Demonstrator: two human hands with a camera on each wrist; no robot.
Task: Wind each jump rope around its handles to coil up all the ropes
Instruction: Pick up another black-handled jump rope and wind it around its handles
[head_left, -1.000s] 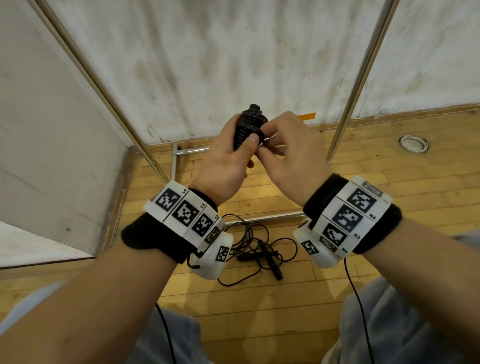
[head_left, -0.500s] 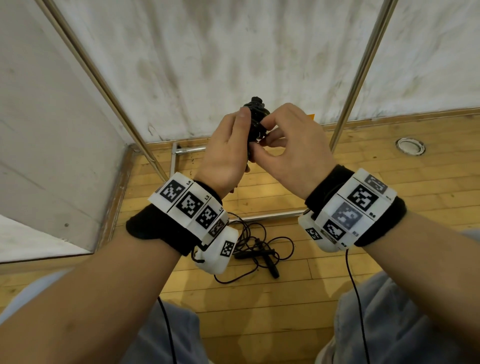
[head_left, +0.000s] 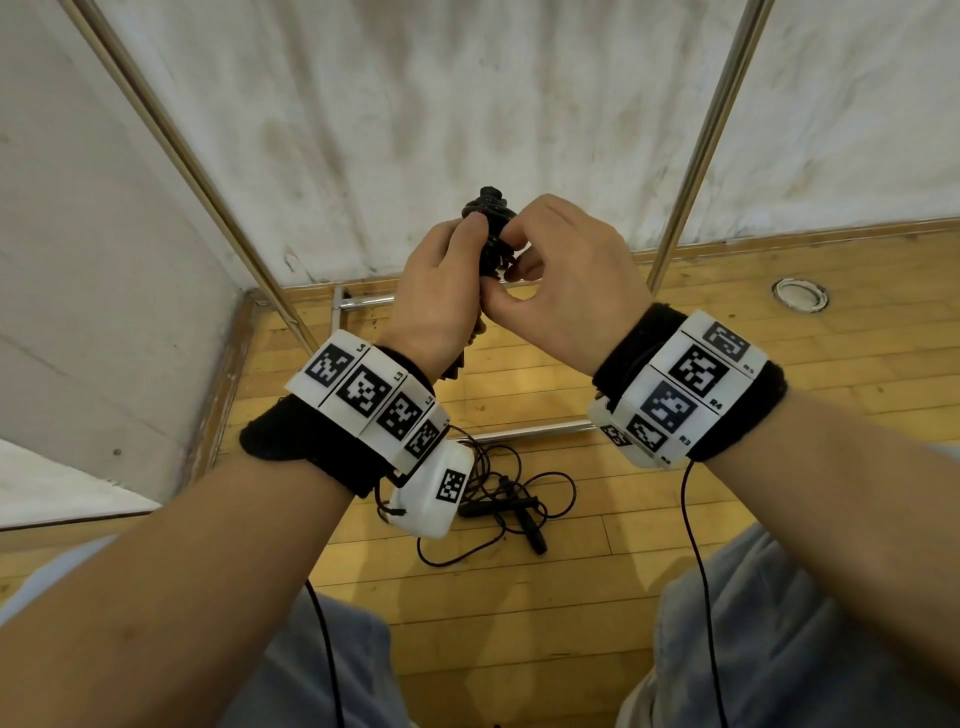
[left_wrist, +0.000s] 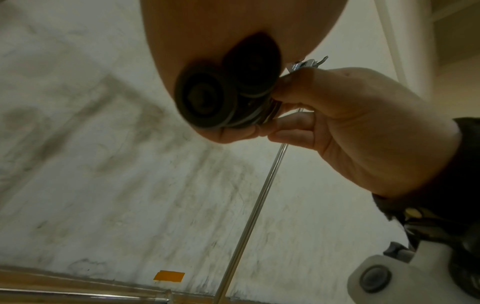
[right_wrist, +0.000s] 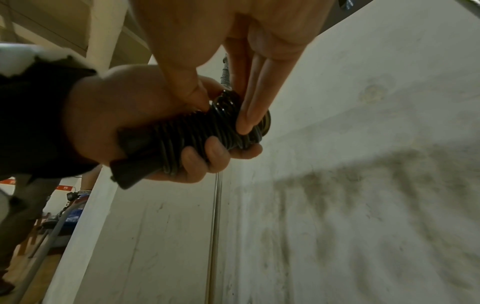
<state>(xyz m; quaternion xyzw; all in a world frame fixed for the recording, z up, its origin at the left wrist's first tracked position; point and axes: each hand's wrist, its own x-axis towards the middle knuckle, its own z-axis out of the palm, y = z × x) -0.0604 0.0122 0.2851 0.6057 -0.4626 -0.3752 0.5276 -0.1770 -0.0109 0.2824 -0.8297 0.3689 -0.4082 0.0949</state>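
The left hand (head_left: 441, 291) is wrapped around the paired black handles (right_wrist: 145, 152) of a jump rope, fingers curled tight on the coil of thin black rope (right_wrist: 207, 131) already wound round them. The bundle is held up at chest height, in front of the white wall (head_left: 467, 104). The right hand (head_left: 561, 275) works at the upper end of the bundle, thumb and forefinger pinched together on the last bit of rope by the handle tops, the other fingers (right_wrist: 255, 102) lying long against the coil (the left wrist view shows the two round handle butts (left_wrist: 207, 96) side by side, with turns of rope crossing them).

This looks like the tucking or locking of the final turn. The risk is plain: thin, springy cord under tension will spring loose if the pinch slips before the end is trapped, and several upper turns could slide off over the handle tops. A loosened left grip would let the two handles splay and slacken the whole coil.

A second jump rope (head_left: 509, 499) lies tangled and uncoiled on the wooden floor (head_left: 675, 545) below the wrists, so the task is not finished
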